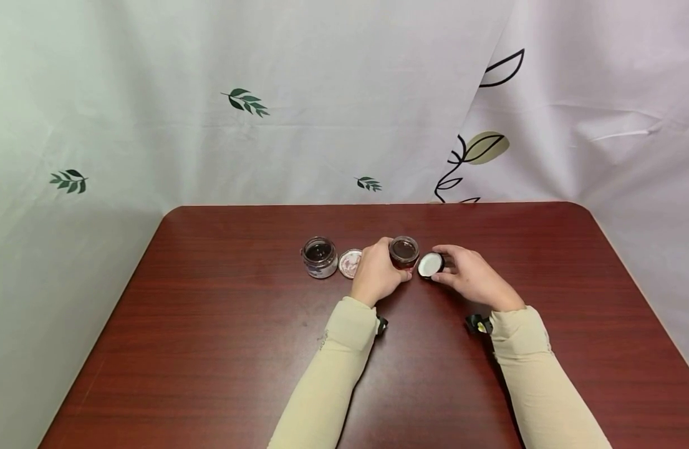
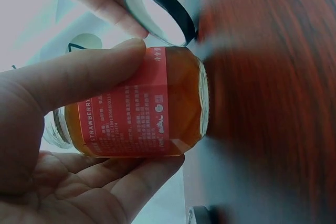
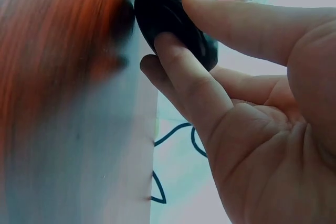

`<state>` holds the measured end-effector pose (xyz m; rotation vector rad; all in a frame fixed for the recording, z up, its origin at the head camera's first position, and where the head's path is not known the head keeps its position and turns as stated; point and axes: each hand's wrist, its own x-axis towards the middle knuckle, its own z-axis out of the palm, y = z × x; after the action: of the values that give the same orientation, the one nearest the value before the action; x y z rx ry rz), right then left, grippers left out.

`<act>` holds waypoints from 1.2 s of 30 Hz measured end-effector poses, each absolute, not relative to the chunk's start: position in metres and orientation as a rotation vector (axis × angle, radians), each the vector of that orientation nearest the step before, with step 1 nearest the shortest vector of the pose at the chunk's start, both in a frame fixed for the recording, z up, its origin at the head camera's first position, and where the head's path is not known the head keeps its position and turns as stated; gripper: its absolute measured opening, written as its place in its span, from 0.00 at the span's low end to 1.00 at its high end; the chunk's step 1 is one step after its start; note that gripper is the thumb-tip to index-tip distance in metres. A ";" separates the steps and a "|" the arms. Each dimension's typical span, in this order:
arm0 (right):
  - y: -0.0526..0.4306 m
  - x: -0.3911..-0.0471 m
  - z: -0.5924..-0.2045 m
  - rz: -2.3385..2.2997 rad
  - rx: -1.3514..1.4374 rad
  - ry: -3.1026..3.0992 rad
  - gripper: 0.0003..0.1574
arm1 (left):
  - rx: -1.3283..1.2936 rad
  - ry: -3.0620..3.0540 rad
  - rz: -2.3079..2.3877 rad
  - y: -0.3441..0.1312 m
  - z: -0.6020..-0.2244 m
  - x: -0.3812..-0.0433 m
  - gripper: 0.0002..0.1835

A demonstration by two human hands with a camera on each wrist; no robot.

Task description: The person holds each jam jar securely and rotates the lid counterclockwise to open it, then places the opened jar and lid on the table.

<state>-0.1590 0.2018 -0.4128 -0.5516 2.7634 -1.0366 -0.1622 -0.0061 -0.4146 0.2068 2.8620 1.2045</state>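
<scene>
My left hand (image 1: 380, 269) grips a strawberry jam jar (image 2: 142, 103) with a red label, thumb on one side and fingers on the other. In the head view the mouth of this jar (image 1: 404, 249) faces up, uncovered. Just to its right, my right hand (image 1: 469, 273) pinches a black lid (image 3: 170, 19) by its edge. The lid's white inside (image 1: 430, 265) is turned toward the head camera and tilted. In the left wrist view the lid (image 2: 163, 14) is close beside the jar's base, near the tabletop.
A second glass jar (image 1: 320, 257), uncovered and dark inside, stands to the left on the reddish-brown table (image 1: 237, 324). Between it and my left hand lies another lid (image 1: 350, 263), partly hidden by the hand. A white patterned curtain (image 1: 322, 125) hangs behind the table's far edge.
</scene>
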 end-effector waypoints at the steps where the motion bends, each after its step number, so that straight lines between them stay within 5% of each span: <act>1: 0.202 -0.159 -0.413 -1.040 -0.551 2.756 0.32 | 0.206 2.863 1.204 -0.006 -0.415 -0.162 0.34; 36: 0.198 -0.156 -0.418 -0.796 -0.706 2.910 0.29 | 0.161 2.862 1.167 -0.006 -0.414 -0.163 0.36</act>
<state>-0.1556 0.1982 -0.4182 -0.7057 2.9098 -0.7965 -0.1629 -0.0059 -0.4142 0.1611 2.8618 1.1669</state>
